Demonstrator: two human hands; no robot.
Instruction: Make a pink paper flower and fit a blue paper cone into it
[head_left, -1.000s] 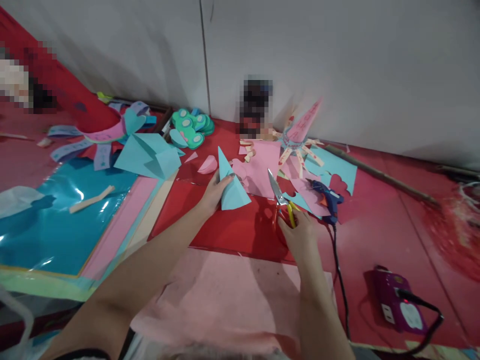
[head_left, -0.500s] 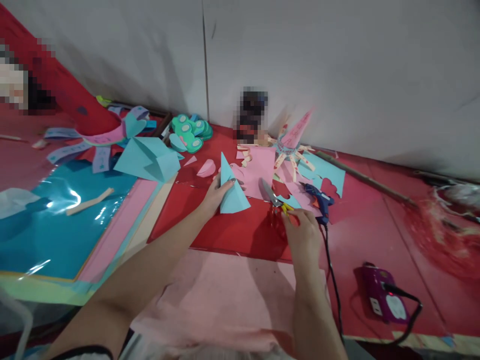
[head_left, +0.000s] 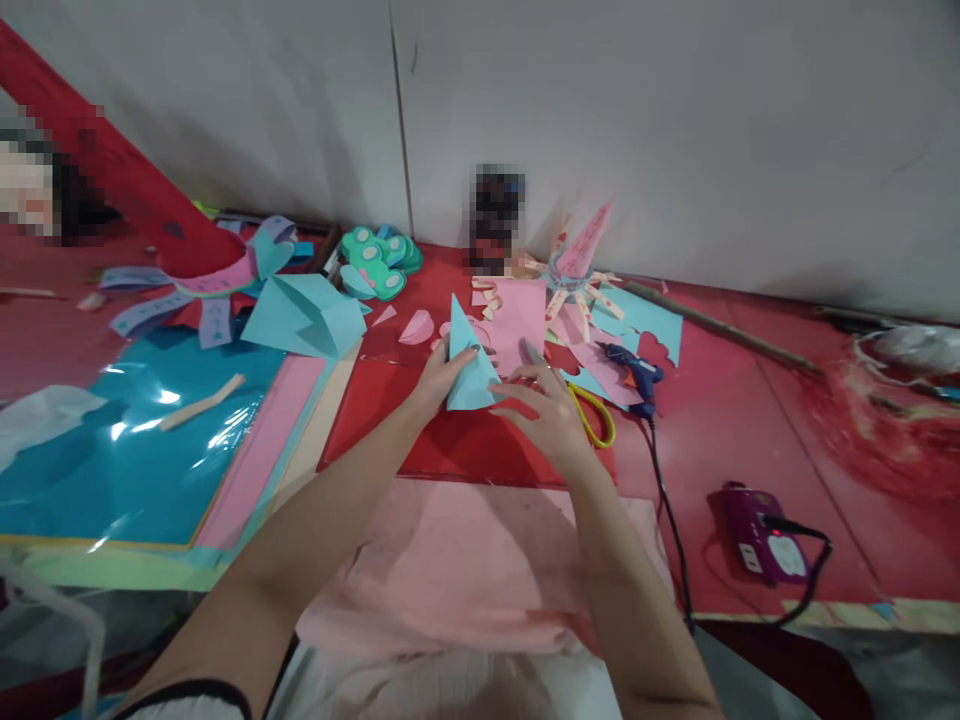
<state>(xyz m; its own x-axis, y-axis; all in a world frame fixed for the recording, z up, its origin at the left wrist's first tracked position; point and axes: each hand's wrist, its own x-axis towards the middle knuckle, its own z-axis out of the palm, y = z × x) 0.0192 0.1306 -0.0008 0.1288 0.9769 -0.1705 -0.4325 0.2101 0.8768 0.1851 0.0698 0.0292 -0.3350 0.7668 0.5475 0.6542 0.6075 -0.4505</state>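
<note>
In left hand, clamped between thumb and fingers: blue cone, long axis away from wrists, tip far, base near. At its lower right edge, right hand, fingers spread, empty; unclear whether touching. Just right of right hand, scissors; farther right, glue gun. Beneath both hands, red sheet.

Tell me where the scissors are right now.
In the head view, the yellow-handled scissors lie right of centre, partly hidden behind the right hand, just left of the blue glue gun.
</note>
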